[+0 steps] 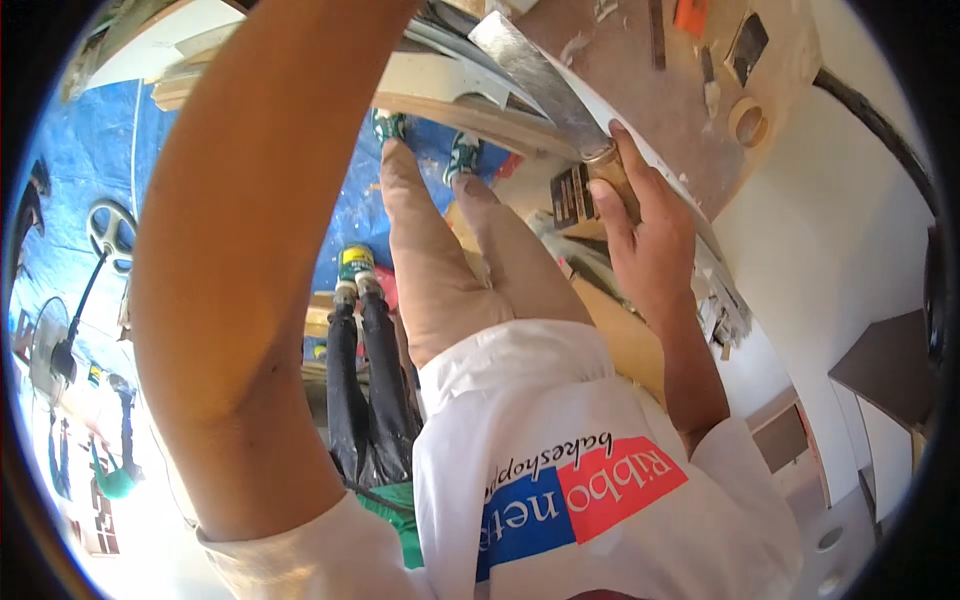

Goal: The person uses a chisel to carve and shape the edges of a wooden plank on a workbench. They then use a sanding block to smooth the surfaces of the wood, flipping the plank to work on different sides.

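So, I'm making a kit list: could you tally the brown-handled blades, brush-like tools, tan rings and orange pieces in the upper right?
Brown-handled blade, held in the right hand: 1
Brush-like tool: 1
Tan ring: 1
Orange piece: 1
Total: 4

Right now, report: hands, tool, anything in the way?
Left hand out of view, left forearm running off the top edge. Right hand gripping metal-bladed scraper. Brush and tape roll right of blade, not touching it.

White printed shirt (580, 470) over beige trousers (440, 255) and green shoes (463, 155).
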The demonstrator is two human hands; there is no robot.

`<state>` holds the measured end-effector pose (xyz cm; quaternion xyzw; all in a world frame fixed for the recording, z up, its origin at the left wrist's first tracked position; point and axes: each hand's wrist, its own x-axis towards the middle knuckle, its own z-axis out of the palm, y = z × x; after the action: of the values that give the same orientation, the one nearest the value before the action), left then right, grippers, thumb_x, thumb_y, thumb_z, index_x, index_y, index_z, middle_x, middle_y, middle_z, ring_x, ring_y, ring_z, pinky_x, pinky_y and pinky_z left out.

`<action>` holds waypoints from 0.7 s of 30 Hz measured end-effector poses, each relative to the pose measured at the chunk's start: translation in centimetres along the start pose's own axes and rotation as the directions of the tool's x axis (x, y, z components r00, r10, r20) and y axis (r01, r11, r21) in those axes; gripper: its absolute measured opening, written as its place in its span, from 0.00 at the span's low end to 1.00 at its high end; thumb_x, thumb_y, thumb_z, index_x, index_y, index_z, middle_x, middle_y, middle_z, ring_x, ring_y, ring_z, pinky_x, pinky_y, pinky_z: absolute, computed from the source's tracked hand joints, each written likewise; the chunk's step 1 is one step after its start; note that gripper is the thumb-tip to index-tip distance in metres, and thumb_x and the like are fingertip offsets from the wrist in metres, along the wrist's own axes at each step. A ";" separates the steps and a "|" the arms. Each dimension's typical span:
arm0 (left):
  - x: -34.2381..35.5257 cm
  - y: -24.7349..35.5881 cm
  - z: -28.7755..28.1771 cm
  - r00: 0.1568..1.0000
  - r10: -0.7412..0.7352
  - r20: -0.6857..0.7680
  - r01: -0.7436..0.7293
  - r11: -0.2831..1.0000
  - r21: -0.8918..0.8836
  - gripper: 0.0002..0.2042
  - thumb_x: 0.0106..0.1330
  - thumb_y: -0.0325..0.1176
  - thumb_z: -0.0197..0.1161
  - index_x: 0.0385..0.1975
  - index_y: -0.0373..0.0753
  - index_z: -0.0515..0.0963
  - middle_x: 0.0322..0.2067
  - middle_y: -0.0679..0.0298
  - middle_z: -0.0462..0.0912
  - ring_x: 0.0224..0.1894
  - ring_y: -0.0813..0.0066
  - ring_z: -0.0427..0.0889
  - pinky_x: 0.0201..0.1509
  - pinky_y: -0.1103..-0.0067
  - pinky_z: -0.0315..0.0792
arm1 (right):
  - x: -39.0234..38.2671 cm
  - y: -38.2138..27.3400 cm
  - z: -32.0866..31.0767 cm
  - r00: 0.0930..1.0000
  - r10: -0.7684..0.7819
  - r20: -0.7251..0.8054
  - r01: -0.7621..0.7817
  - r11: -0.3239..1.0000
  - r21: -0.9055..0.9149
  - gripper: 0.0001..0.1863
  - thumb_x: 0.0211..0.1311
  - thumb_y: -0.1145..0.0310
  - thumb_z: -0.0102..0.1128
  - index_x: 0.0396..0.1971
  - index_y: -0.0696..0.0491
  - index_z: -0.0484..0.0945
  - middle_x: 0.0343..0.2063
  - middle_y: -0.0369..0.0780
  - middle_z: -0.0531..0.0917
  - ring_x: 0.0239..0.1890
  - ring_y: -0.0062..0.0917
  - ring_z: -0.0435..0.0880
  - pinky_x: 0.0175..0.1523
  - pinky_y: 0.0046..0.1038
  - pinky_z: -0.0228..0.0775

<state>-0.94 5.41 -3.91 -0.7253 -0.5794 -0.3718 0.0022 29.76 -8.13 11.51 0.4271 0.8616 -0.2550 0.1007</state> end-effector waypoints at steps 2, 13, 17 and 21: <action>-1.1 1.3 0.2 0.995 -0.050 -0.081 0.044 0.996 -0.079 0.14 0.71 0.33 0.59 0.47 0.33 0.87 0.53 0.40 0.83 0.62 0.46 0.77 0.74 0.64 0.66 | -0.1 -0.3 -0.6 1.000 -0.006 -0.022 0.005 1.000 -0.027 0.28 0.72 0.60 0.62 0.70 0.47 0.72 0.34 0.45 0.83 0.34 0.42 0.85 0.39 0.40 0.76; -0.3 -1.0 1.8 0.987 0.096 -0.128 -0.098 0.995 -0.009 0.12 0.69 0.33 0.61 0.43 0.34 0.88 0.46 0.45 0.86 0.60 0.50 0.79 0.74 0.62 0.65 | 0.3 -1.8 -0.8 0.988 0.157 0.010 -0.157 0.988 -0.011 0.23 0.74 0.57 0.60 0.64 0.50 0.77 0.46 0.49 0.87 0.48 0.45 0.86 0.50 0.39 0.78; -0.2 -0.2 1.0 0.992 0.077 -0.100 -0.082 0.996 -0.040 0.12 0.69 0.33 0.60 0.41 0.34 0.88 0.45 0.45 0.87 0.56 0.49 0.80 0.73 0.62 0.66 | -0.1 -1.3 0.5 0.992 0.104 -0.066 -0.106 0.994 -0.029 0.24 0.73 0.57 0.61 0.64 0.49 0.77 0.45 0.49 0.87 0.46 0.45 0.87 0.49 0.39 0.78; -0.3 0.3 0.8 0.994 0.023 -0.106 -0.025 0.999 -0.027 0.12 0.69 0.33 0.60 0.41 0.35 0.88 0.44 0.46 0.86 0.55 0.48 0.81 0.72 0.64 0.67 | -0.4 -2.0 0.7 0.986 0.160 -0.045 -0.161 0.986 -0.033 0.24 0.73 0.58 0.62 0.65 0.49 0.77 0.43 0.49 0.87 0.44 0.44 0.87 0.47 0.40 0.77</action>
<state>-0.26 5.42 -4.56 -0.7115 -0.5644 -0.4176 0.0270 28.40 -9.77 11.71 0.4986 0.8308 -0.2213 0.1105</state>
